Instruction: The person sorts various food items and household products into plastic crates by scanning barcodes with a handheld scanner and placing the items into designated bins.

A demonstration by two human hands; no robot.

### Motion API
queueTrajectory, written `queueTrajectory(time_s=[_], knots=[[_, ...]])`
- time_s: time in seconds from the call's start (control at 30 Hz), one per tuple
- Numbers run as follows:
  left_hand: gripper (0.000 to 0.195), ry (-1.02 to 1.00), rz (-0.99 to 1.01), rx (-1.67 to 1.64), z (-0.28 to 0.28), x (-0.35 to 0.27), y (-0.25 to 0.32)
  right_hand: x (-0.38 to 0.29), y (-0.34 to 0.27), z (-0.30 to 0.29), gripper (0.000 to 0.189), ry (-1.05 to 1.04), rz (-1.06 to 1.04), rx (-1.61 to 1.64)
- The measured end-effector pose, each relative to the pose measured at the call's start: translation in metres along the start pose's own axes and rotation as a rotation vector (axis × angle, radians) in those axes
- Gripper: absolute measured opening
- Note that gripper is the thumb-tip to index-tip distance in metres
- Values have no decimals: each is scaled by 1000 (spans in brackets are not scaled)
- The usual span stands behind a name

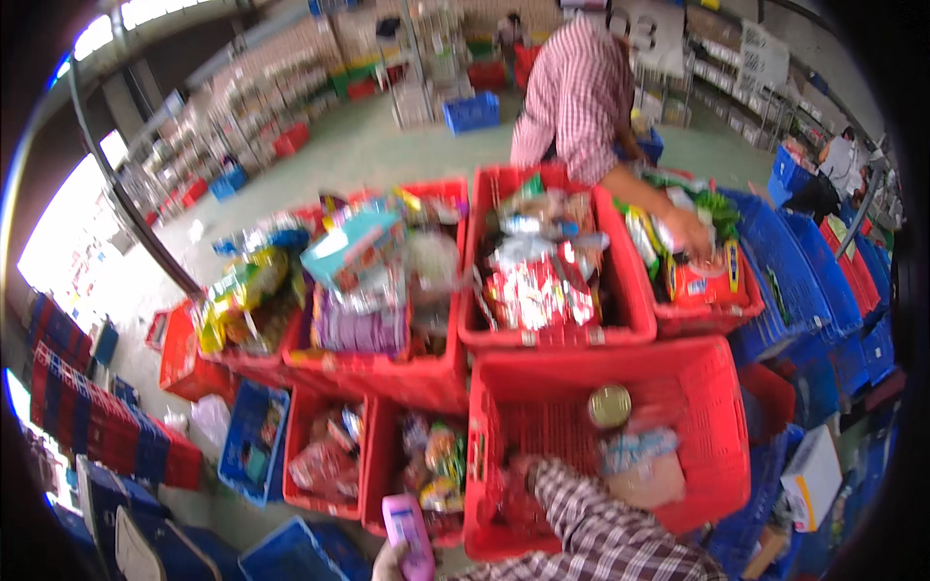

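At the bottom of the head view, my left hand (392, 563) is closed around a pink plastic bottle (408, 534). My right arm, in a checked sleeve, reaches down into a red plastic crate (603, 356). At its left side my right hand (522, 472) is blurred and touches something reddish and see-through; its grip cannot be made out. In the same crate lie a round can with a gold-coloured lid (609, 406), a blue and white packet (639, 447) and a flat tan item (647, 481).
Red crates filled with packaged goods stand behind and left, one with a teal box (354, 247). A co-worker in a checked shirt (581, 94) reaches over a crate with a red packet (708, 285). Blue crates (777, 269) stand right; a white box (812, 476) lies lower right.
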State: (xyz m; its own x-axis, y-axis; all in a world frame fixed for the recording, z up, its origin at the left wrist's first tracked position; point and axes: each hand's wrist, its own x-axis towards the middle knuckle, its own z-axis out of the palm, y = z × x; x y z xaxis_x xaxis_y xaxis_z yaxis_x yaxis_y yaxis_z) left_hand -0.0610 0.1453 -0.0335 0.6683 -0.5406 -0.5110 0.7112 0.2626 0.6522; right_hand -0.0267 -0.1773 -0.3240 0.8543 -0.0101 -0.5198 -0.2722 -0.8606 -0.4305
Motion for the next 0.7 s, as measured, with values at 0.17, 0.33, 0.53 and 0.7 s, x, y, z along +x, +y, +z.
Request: queueTrajectory(time_s=[0.17, 0.33, 0.53, 0.7], knots=[[44, 203, -193, -164, -13, -15, 0, -110, -29, -144, 40, 167, 229, 446], [43, 335, -213, -80, -25, -21, -11, -229, -19, -304, 26, 805, -148, 1239], [43, 392, -178, -570, -29, -15, -55, -152, 8, -403, 30, 1006, -398, 1306], [43, 547, -69, -588, -66, 2, -84, -77, 48, -391, 28, 957, -339, 437]])
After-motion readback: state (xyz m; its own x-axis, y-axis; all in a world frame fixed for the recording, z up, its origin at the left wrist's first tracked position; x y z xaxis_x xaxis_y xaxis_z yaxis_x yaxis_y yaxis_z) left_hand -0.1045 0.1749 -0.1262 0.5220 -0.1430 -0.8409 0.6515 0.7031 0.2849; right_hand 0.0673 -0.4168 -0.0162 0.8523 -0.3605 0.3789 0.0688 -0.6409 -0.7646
